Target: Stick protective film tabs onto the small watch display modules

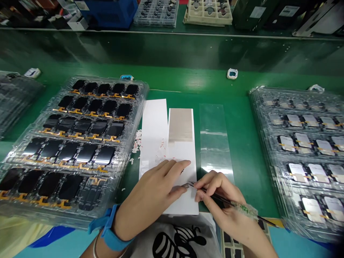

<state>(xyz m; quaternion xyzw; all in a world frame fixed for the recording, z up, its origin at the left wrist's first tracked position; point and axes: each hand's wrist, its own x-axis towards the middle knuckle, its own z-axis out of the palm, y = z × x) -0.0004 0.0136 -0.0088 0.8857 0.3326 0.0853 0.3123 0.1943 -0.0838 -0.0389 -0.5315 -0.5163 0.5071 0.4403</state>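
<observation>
My left hand (161, 182), with a blue wrist strap (111, 227) on its wrist, is over a white sheet (185, 206). Its index finger and thumb are curved around a small piece that I cannot make out; a dark bit shows under the index finger and a greyish bit at the thumb tip. My right hand (220, 193) grips dark tweezers (219, 197), wrapped partway along in green-marked clear film. The tweezer tips meet the greyish bit beside my left thumb.
At left, a clear tray (139, 96) carries rows of black display panels with orange flex strips. Stacked trays (258, 107) of silver-backed panels stand at right. A grey-brown film (180, 125), a second white strip (154, 118), paper scraps (137, 141) and a clear sheet (212, 122) lie between.
</observation>
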